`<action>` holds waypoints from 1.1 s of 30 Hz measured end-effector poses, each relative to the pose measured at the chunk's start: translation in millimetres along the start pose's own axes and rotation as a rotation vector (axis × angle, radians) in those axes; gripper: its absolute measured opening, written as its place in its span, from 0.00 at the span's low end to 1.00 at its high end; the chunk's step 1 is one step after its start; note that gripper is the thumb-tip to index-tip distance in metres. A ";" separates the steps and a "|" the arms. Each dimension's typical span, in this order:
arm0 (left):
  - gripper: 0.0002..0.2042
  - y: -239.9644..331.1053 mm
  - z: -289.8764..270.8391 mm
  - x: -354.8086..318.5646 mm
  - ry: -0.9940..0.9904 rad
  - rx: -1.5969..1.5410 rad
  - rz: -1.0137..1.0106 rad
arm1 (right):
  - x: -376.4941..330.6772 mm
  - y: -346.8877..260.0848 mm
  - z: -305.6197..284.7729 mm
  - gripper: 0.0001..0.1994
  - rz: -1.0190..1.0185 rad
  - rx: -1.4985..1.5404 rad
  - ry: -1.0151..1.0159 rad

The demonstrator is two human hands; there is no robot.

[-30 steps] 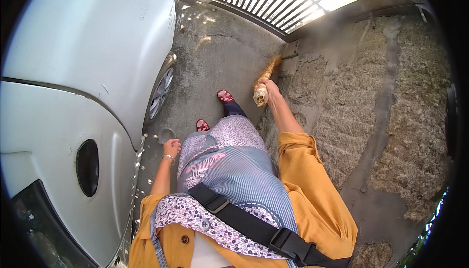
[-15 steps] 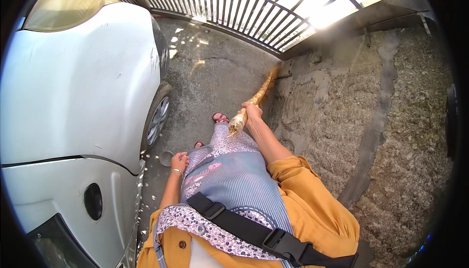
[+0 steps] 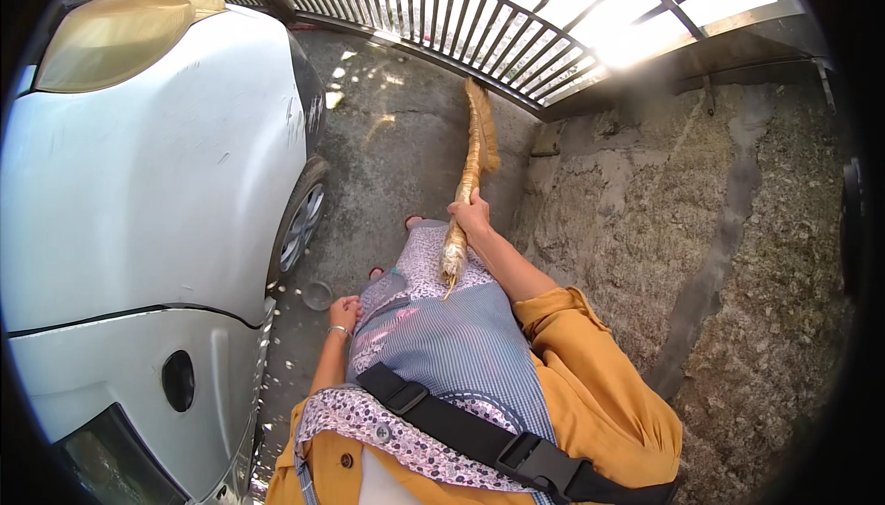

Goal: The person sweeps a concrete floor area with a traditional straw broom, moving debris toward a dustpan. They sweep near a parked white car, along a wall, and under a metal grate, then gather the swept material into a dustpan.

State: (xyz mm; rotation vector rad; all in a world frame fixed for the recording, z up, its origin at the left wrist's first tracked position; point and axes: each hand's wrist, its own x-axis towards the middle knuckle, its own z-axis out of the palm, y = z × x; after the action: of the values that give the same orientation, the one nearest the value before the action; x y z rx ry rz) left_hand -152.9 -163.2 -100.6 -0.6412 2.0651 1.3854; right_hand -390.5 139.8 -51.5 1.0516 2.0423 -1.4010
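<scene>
My right hand (image 3: 473, 217) grips the handle of a straw-coloured broom (image 3: 472, 162). The broom stretches forward, and its bristle end reaches the foot of the metal gate (image 3: 516, 35). My left hand (image 3: 347, 310) hangs at my side with the fingers curled, holding nothing, close to the white car (image 3: 147, 182). I stand on a concrete driveway (image 3: 387, 155) in a patterned skirt and a yellow top.
The white car fills the left side, its front wheel (image 3: 300, 219) close to my feet. A rough stone wall (image 3: 701, 210) runs along the right. The barred gate closes the far end. A small round ring (image 3: 317, 295) lies on the ground by the wheel.
My right hand has swung the broom forward and up, from pointing down near my feet to reaching out toward the gate. The view has tilted toward the gate.
</scene>
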 end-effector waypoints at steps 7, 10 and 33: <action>0.09 -5.7 12.8 2.9 0.073 -0.191 -0.174 | -0.2 -11.4 -17.7 0.38 -0.098 -0.352 -0.202; 0.09 -6.7 19.6 9.0 0.101 -0.311 -0.265 | 39.0 -5.7 -28.3 0.36 -0.182 -0.569 -0.261; 0.09 -19.7 17.6 -21.2 0.283 -0.363 -0.252 | 59.8 21.1 -51.0 0.35 -0.488 -0.797 -0.256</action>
State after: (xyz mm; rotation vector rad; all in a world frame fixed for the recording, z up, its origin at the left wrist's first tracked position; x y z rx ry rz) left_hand -121.2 -152.0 -104.5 -1.2680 1.8634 1.6033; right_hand -407.4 211.0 -87.0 0.0408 2.3996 -0.6982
